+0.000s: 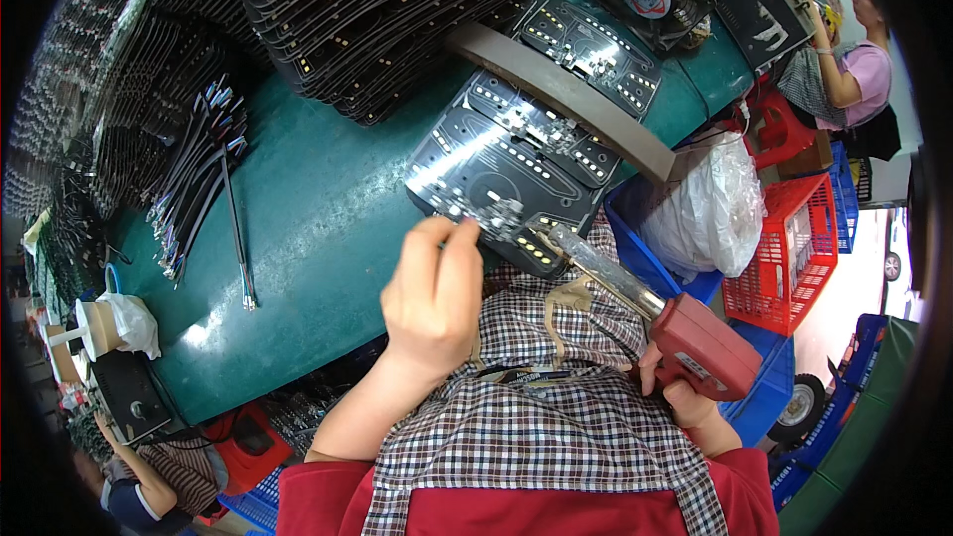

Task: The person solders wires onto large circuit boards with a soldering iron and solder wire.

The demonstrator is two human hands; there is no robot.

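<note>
Red pistol-grip tool (703, 345) aimed far left at the near edge of a black circuit panel (493, 184).
The right hand (685, 402) wraps it, near right, long axis slanting toward the panel. The left hand (434, 288) pinches beside the panel; whether it holds anything is unclear.
</note>
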